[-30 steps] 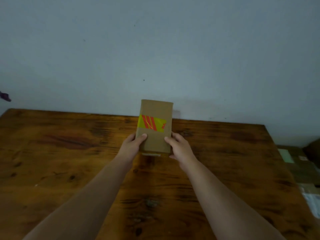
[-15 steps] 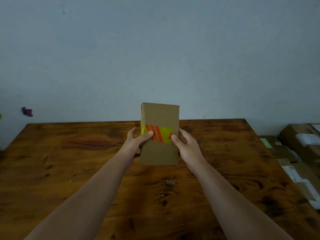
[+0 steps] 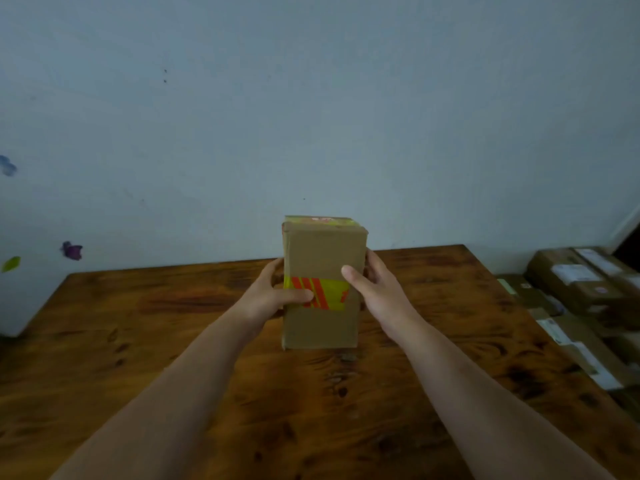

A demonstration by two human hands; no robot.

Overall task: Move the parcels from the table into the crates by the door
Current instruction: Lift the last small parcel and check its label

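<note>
While upright above table (image 3: 138,341), parcel (image 3: 322,258) clasped between left hand (image 3: 273,296) and right hand (image 3: 374,289).

Parcel (image 3: 320,327): plain brown cardboard, matt, smooth faces w/ slightly soft, worn edges. Tape band (image 3: 330,294) across its front is yellow w/ red stripes, prob. plastic film. It looks a touch shinier than the board, though the dim light makes that hard to judge. The top face has a similar yellow-green covering. Table (image 3: 138,341): dark stained wood, strong grain & black knots, low satin sheen. Wall (image 3: 311,98): pale painted surface, flat matt, a few small specks. Boxes (image 3: 571,282) at the right: brown cardboard, matt, w/ white paper labels.
</note>
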